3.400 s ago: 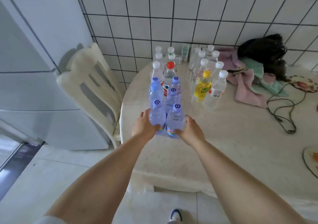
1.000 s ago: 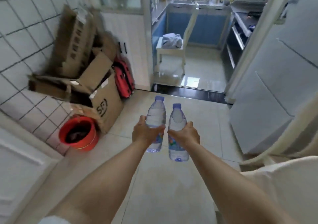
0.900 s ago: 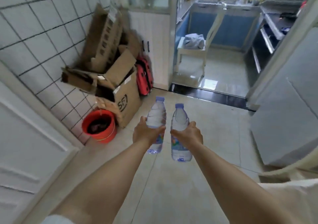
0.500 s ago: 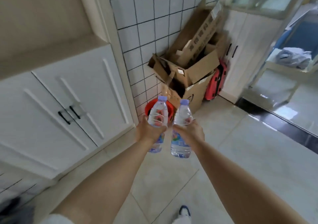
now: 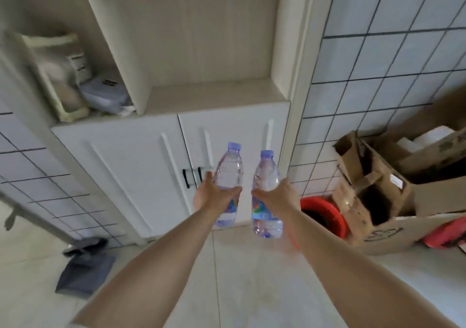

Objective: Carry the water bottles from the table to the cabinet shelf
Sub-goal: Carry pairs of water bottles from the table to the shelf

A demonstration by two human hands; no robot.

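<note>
Two water bottles, upright and just apart, are held at mid-body before the cabinet: left bottle (image 5: 228,176) gripped by the left hand (image 5: 214,196), right bottle (image 5: 266,189) by the right hand (image 5: 277,196). The open shelf (image 5: 214,95) lies above the closed doors. Full bottles probably handle heavy, smooth and slightly yielding; a grip around the waist suits.
</note>
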